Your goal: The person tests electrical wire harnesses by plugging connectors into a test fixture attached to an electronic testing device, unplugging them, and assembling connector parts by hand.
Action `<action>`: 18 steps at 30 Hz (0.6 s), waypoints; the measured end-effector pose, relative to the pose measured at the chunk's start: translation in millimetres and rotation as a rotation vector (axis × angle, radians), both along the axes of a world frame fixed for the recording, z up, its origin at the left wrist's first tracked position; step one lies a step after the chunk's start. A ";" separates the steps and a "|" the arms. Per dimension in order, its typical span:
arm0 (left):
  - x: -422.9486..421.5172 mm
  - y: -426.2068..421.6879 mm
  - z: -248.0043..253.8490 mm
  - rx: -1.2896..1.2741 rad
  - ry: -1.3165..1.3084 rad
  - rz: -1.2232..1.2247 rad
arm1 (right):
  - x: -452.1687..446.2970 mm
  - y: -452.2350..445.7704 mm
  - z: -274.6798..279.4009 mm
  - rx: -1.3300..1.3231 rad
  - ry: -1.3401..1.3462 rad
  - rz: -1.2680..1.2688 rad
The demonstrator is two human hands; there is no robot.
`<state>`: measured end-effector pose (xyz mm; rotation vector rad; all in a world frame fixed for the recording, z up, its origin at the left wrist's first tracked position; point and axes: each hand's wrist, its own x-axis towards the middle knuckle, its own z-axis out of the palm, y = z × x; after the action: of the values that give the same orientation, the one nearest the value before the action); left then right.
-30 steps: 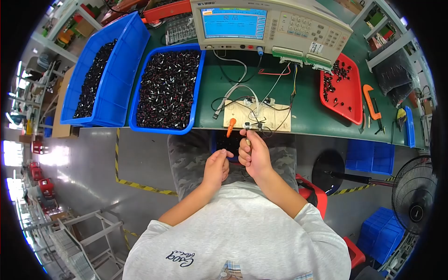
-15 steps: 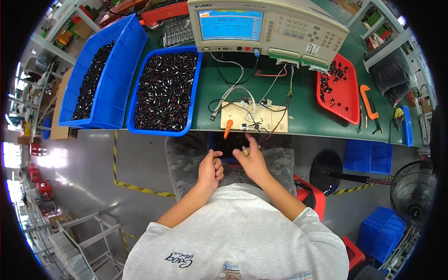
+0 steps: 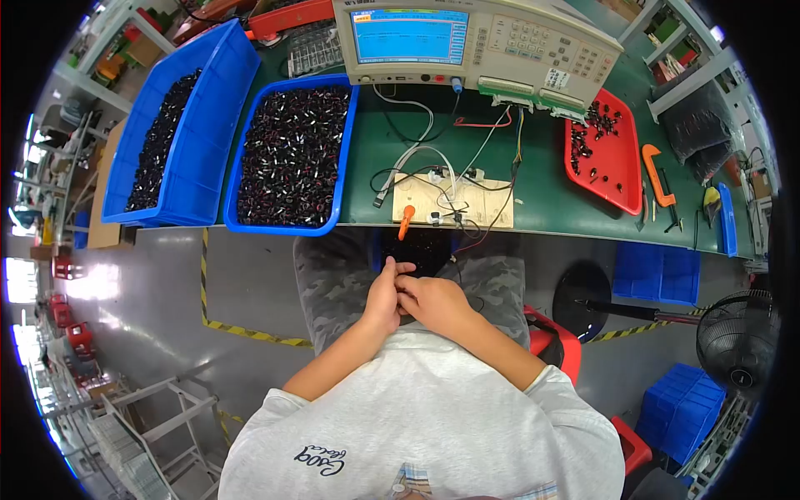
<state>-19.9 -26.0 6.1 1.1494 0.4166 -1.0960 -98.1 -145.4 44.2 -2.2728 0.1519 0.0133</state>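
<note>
My left hand [image 3: 385, 297] and my right hand [image 3: 435, 302] meet over my lap. The left is cupped with its fingers curled, and the right one's fingertips press into its palm. Whatever lies between them is hidden. Just beyond the hands, below the table edge, a dark bin [image 3: 421, 248] holds small black parts. On the table edge above it lies a wooden board [image 3: 492, 208] with wires, small connectors and an orange clamp [image 3: 406, 222]. Its leads run to a bench tester [image 3: 533, 42] with a lit blue screen.
Left on the green table [image 3: 375, 142] are a shallow blue tray [image 3: 232, 200] full of small black parts and a deep blue bin [image 3: 208, 125]. A red tray [image 3: 621, 179] with fewer parts and an orange tool [image 3: 654, 171] are at right. A fan [image 3: 737, 342] stands right.
My right hand has moved left and toward me, from near the bin and the board's wires to my left hand. Both hands now touch. The camera view has shifted slightly.
</note>
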 end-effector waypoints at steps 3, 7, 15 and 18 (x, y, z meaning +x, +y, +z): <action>-1.5 5.6 -5.5 -0.019 -0.019 0.004 | 1.5 -1.5 4.6 -0.004 0.134 0.055; -2.1 4.8 -2.1 -0.033 -0.027 0.013 | 2.0 -2.3 -1.3 0.063 0.120 0.040; 3.3 11.9 12.1 -0.196 -0.012 -0.039 | 7.2 -15.0 13.8 0.164 -0.004 -0.284; 4.3 9.9 14.0 -0.195 -0.042 -0.025 | 7.5 -16.9 12.1 0.248 -0.022 -0.274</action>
<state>-15.6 -16.1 20.0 1.0050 0.2570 -1.1068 -90.6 -162.4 56.3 -1.9881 0.4249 -0.1300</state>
